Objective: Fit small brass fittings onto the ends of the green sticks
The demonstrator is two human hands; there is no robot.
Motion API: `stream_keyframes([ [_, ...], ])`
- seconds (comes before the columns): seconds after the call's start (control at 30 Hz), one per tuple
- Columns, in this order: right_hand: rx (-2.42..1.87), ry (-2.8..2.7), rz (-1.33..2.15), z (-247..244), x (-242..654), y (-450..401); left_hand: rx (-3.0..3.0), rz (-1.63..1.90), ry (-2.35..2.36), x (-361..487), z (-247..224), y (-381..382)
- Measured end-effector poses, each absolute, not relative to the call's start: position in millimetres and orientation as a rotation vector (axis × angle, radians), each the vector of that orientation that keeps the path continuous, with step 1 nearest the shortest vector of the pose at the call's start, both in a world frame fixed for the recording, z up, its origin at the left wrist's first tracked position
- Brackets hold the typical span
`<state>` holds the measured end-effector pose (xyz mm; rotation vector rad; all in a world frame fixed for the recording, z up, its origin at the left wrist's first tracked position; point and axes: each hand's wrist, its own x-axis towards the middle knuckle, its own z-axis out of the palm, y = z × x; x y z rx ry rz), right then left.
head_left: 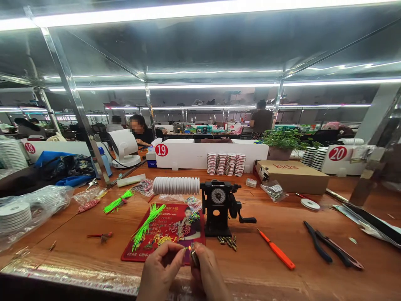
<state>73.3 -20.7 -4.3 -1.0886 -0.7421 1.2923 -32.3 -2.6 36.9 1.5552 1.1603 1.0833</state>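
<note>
Two bare hands meet at the lower centre of the frame in the head view, over the near edge of a red mat (128, 255). Left hand (165, 266): thumb and index fingertip pinched together on a small bright piece (188, 248). Right hand (209, 269): fingers closed around a dark, metallic object (194, 258), mostly hidden; its type cannot be told. The piece lies between both sets of fingertips. Caution: the pinch covers little surface, so uneven pressure or misalignment could eject the piece. If dropped, it could mix with the gold bits (165, 239) or green strands (148, 224) left of centre, or roll toward the brass parts (231, 242) below the black winder (218, 228).
</note>
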Motion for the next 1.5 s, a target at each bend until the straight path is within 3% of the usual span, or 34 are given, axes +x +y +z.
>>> stream_keyframes([
  [0.37, -1.106, -0.885, 1.173, -0.3, 94.3, -28.5, 1.476, 1.095, 1.124, -33.0, 38.9, -1.6],
  [0.47, -1.347, -1.109, 0.871, -7.0, 152.9, -35.8, 1.423, 1.069, 1.084, -33.7, 35.1, -0.6],
  [0.6, -1.964, -1.303, 0.162, -12.5, 258.7, -47.7, 1.312, 1.044, 1.011, -31.5, 32.2, -3.1],
  [0.73, -2.037, -1.252, -0.041, -5.9, 305.0, -58.7, 1.208, 1.030, 0.994, -29.0, 31.9, -5.8],
  [0.93, -1.719, -1.333, 0.254, 1.1, 199.7, -55.3, 1.132, 1.005, 1.115, -27.6, 33.7, -9.0],
  [1.03, -1.308, -1.319, 0.847, 6.0, 135.3, -47.6, 1.133, 1.018, 1.137, -29.2, 34.1, -9.8],
  [1.17, -1.082, -1.135, 1.193, 18.9, 98.0, -36.7, 1.183, 1.012, 1.061, -36.2, 33.6, -9.9],
  [1.5, -1.278, -1.339, 1.001, 7.3, 92.1, -23.6, 1.632, 0.924, 1.086, -59.4, 21.7, -3.2],
])
